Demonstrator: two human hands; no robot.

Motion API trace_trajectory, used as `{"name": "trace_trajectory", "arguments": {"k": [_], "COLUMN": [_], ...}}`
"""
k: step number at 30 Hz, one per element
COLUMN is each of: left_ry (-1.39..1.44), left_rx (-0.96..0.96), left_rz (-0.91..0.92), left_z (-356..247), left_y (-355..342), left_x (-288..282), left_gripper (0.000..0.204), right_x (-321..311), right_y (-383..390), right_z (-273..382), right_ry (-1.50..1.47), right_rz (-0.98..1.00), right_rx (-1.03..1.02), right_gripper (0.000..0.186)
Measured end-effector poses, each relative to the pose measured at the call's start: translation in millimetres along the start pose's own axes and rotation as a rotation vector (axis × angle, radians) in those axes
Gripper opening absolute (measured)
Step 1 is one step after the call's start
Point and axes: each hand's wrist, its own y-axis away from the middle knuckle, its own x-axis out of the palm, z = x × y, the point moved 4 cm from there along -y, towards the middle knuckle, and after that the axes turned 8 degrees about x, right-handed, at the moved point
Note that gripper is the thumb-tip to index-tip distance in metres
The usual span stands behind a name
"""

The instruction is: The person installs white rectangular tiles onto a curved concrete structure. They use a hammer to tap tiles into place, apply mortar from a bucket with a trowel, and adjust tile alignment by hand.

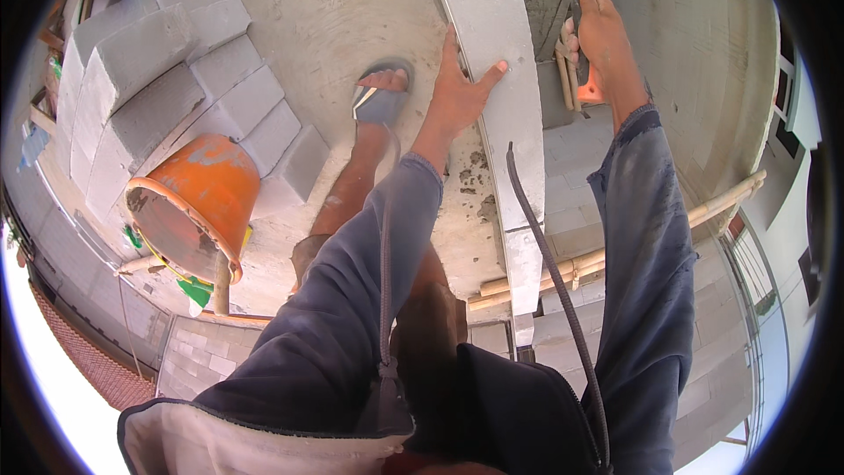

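Note:
My left hand [457,97] lies on the long edge of a pale grey block wall [494,44], fingers stretched forward and thumb spread across its top. To the right of the wall, my right hand [605,40] is closed around the orange and black handle of a hand saw [591,88]. A pale strip of its blade runs away from me to the top edge of the view, where the rest is cut off. The saw is apart from the block face under my left hand.
Stacked grey blocks [145,62] stand at the left on the concrete floor [325,9]. An orange bucket [211,180] lies tilted beside them. My sandalled foot [384,97] is between stack and wall. Bamboo poles [703,209] cross at the right, with a lower block surface [571,167] beyond the wall.

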Motion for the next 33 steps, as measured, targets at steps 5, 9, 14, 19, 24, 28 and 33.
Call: {"name": "trace_trajectory", "arguments": {"k": [5,9,14,19,24,28,33], "left_ry": [-0.051,-0.143,-0.111,-0.091,-0.010,-0.048,0.084], "left_rx": [0.015,0.036,0.021,0.019,-0.036,-0.052,-0.117], "left_rz": [-0.028,-0.051,-0.049,-0.043,-0.018,0.013,0.031], "left_z": [1,-1,2,-2,-4,14,15], "left_y": [0,0,0,2,7,16,21], "left_x": [-1,-6,-5,-4,-1,-1,1], "left_gripper": [0.117,0.117,0.117,0.119,0.123,0.124,0.128], "right_x": [27,29,36,34,34,32,34], "right_y": [-47,-45,-42,-39,-32,-25,-26], "right_z": [-33,-39,-43,-44,-52,-58,-68], "right_ry": [0.031,0.009,0.022,0.020,0.050,-0.024,0.001], "right_rz": [0.214,0.274,0.204,0.243,0.198,0.177,0.243], "right_rx": [0.171,0.223,0.250,0.247,0.164,0.156,0.141], "right_gripper": [0.046,0.047,0.049,0.049,0.052,0.053,0.052]}}
